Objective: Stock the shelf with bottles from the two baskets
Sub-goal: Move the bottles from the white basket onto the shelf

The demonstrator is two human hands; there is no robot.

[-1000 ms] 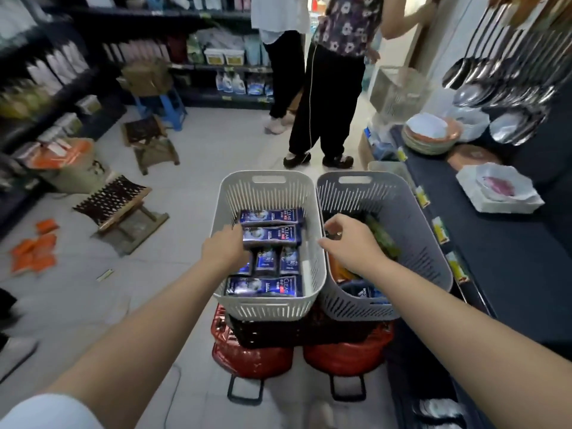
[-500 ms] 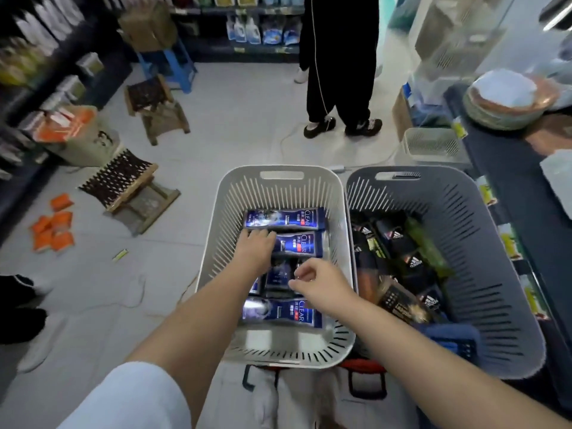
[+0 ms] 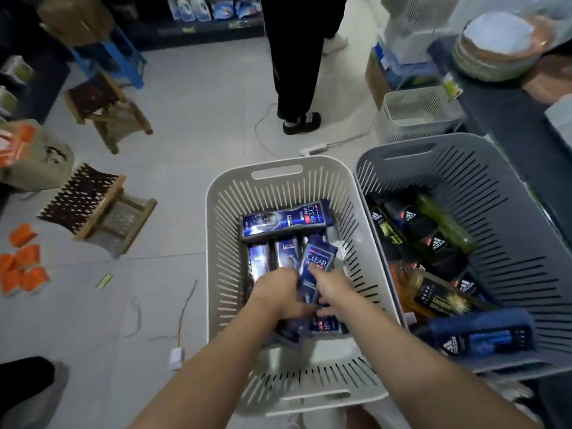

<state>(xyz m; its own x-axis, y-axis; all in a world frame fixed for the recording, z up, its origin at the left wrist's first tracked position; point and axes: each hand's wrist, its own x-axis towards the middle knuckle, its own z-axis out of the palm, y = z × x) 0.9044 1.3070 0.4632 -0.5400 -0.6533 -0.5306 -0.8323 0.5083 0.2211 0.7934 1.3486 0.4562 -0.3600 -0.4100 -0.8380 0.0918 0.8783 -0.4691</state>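
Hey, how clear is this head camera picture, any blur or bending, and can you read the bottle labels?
Head view: wide-angle bending curves the white slatted plastic basket and grey slatted plastic basket; motion blur smears both hands, left hand and right hand, and the blue CLEAR shampoo bottle between them, though CLEAR stays readable; light is dim and even.

A cream-white slotted basket (image 3: 272, 178) is filled with dark blue bottles (image 3: 286, 218) lettered in white with red accents. A grey slotted basket (image 3: 483, 187) is filled with black bottles (image 3: 433, 239), a green one (image 3: 445, 226) and an amber one (image 3: 433, 294). Orange packets (image 3: 21, 267) are seen on the pale grey floor (image 3: 192, 125).
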